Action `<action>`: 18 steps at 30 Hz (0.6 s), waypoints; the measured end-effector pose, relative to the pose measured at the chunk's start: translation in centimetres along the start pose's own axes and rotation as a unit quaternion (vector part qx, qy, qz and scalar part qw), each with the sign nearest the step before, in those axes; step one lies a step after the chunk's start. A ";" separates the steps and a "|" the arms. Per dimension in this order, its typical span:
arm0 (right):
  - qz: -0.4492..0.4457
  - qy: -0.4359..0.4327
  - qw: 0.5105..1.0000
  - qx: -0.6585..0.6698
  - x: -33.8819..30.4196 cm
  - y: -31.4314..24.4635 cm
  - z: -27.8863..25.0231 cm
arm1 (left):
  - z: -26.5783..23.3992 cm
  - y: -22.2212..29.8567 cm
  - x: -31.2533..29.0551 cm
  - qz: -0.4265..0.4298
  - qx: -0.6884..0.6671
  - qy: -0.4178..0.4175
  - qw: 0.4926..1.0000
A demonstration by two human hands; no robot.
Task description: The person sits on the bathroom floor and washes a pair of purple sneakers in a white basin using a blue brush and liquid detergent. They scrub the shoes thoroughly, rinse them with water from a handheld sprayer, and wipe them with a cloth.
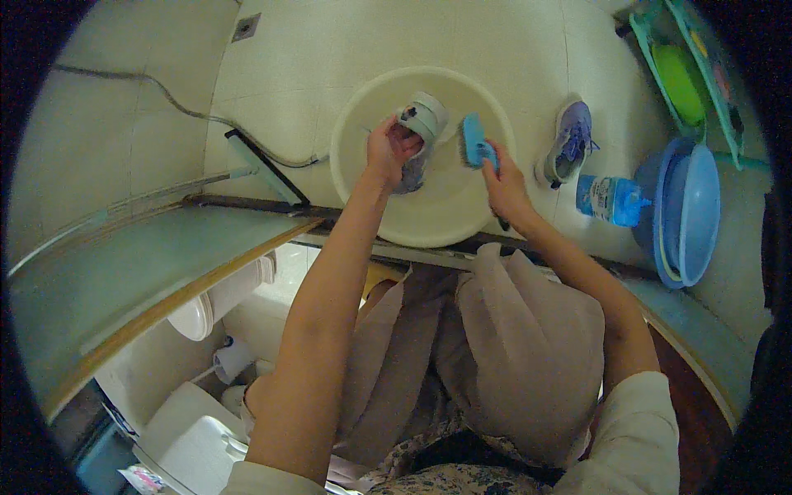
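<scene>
Head cam; looks down, close.

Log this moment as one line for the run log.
left hand: holds shoe over basin | right hand: holds blue brush | second shoe: on floor

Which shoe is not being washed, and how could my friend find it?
Find the big cream basin on the tiled floor. Just beside it, on the person's right, a shoe lies alone on the tiles, next to a blue bottle. It is lilac with laces, and no hand touches it, unlike the grey shoe held over the basin.
</scene>
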State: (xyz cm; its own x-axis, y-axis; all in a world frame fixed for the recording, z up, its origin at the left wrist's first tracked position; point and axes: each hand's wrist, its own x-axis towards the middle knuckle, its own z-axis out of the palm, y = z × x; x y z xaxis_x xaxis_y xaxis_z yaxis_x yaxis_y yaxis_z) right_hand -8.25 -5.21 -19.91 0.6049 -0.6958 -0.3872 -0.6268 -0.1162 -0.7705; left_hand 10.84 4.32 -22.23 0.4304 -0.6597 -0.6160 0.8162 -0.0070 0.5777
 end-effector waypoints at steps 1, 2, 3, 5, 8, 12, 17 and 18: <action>-0.046 0.005 0.999 -0.006 -0.7 -0.7 -0.4 | -0.1 0.4 -0.3 0.005 0.014 -0.012 1.000; -0.091 0.012 0.996 -0.013 -1.8 -1.6 -1.0 | -0.5 0.1 -0.6 0.009 0.027 -0.028 0.999; -0.137 0.020 0.990 -0.019 -2.6 -2.1 -1.3 | -0.8 -0.2 -0.8 0.014 0.041 -0.042 0.998; -0.241 0.023 0.969 -0.053 -2.8 -3.3 -0.4 | -0.6 -1.9 -1.7 0.026 0.044 -0.049 0.997; -0.305 0.017 0.945 -0.118 -1.9 -5.8 0.3 | 1.2 -2.3 -3.7 0.027 0.035 -0.045 0.998; -0.262 -0.037 0.947 -0.180 -3.7 -6.3 0.4 | 1.8 -1.0 -5.3 -0.009 0.039 -0.015 0.999; -0.270 -0.048 0.921 -0.277 -6.2 -5.5 0.1 | 1.7 -3.6 -7.5 0.052 0.060 0.015 0.997; -0.253 -0.020 0.926 -0.280 -6.1 -6.3 -0.3 | 2.0 -4.5 -8.0 0.067 0.106 0.007 0.992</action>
State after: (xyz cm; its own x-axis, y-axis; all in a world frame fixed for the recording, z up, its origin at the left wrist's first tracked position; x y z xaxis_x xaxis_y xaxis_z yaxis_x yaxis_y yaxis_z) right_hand -8.13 -0.45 -12.58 0.9013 -0.4265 -0.0756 -0.4079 -0.7773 -0.4790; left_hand 2.97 8.13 -18.84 0.5369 -0.6545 -0.5323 0.6523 -0.0780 0.7539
